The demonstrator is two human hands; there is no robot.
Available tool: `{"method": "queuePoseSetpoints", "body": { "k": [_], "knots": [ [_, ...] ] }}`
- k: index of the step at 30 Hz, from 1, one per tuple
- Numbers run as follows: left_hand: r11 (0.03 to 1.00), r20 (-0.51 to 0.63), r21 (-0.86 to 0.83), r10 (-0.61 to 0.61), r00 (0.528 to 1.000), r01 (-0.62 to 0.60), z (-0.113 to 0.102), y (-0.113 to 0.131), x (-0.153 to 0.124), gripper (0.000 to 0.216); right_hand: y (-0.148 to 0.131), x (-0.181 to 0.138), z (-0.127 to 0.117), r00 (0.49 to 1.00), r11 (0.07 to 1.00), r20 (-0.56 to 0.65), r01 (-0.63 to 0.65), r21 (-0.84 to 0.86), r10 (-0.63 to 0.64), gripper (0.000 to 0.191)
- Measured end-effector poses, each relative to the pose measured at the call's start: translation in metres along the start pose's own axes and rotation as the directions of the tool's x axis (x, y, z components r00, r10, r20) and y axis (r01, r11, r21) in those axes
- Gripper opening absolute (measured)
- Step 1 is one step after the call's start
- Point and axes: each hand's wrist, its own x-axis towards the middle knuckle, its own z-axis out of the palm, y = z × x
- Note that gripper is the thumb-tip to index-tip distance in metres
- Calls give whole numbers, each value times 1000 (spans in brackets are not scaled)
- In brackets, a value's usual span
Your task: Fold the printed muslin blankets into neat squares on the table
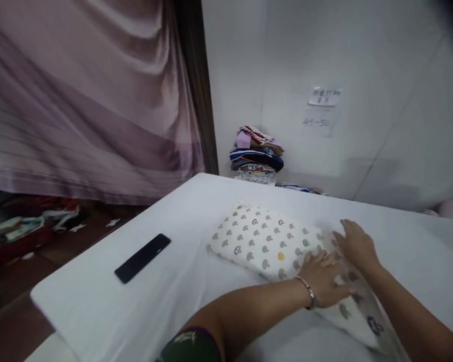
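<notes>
A folded white cloth (256,236) with grey, red, green and yellow mushroom-like prints lies on the white table. My left hand (322,279), with a bracelet at the wrist, rests on top of its right part, palm down and fingers spread. At the far edge of the same cloth is my right hand (357,246), its fingers apart and slightly blurred. Between and below both hands, the near right part of the cloth slants towards me, looser and partly covered by my arms. What the fabric is sewn into cannot be made out.
A black phone (142,257) lies on the left of the white table (166,311). Folded clothes (256,153) are stacked beyond its far edge, against a wall with paper notes (324,96). A pink curtain (98,100) hangs at left, above a cluttered floor.
</notes>
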Motion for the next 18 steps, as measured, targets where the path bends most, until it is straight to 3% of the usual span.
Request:
{"method": "queuePoseSetpoints", "body": {
  "k": [2,4,7,10,15,17,18],
  "knots": [
    [995,-69,74,-60,996,65,-26,-27,-13,53,-13,-12,8,986,986,7,167,14,-167,56],
    [949,-151,190,-224,963,250,-55,-64,-35,54,-19,-25,21,974,980,116,195,24,-197,61],
    [762,-212,226,-569,794,607,-85,-119,-71,69,-17,-37,40,961,992,248,122,22,-124,66],
    [723,-195,216,-627,754,656,-91,-146,-90,76,-10,-35,49,954,994,278,112,19,-112,68],
    [749,-203,125,-623,755,651,-93,-148,-86,73,-15,-27,35,940,996,329,81,38,-89,68],
    [734,-276,62,-638,719,676,-107,-150,-92,63,-29,-32,22,947,995,309,77,59,-91,66],
    [712,-339,33,-652,678,701,-116,-153,-98,57,-39,-38,15,950,992,290,98,79,-117,65]
  ]
}}
